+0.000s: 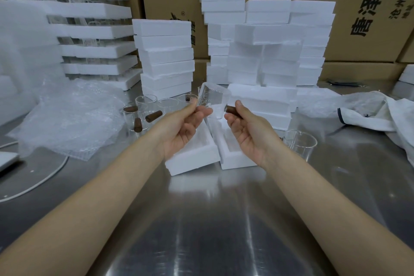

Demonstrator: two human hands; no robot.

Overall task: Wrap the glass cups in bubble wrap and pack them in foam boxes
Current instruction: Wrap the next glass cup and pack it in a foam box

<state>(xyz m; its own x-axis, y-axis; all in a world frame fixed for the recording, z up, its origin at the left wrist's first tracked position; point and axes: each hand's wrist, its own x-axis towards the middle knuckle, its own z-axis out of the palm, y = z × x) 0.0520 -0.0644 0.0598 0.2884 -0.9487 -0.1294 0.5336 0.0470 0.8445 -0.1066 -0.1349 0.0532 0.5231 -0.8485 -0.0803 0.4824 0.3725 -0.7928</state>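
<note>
A clear glass cup with a brown wooden handle is held up in the air between both hands. My left hand pinches its left rim. My right hand grips the brown handle. Directly beneath the cup lie two open foam box halves side by side, the right half under my right hand. A sheet of bubble wrap is spread on the steel table at left. Several more glass cups with brown handles stand just behind it.
Stacks of white foam boxes rise behind the work area, with taller stacks at centre right and foam trays at far left. One glass cup stands right of my right hand. A white cloth bag lies at right. Cardboard cartons line the back.
</note>
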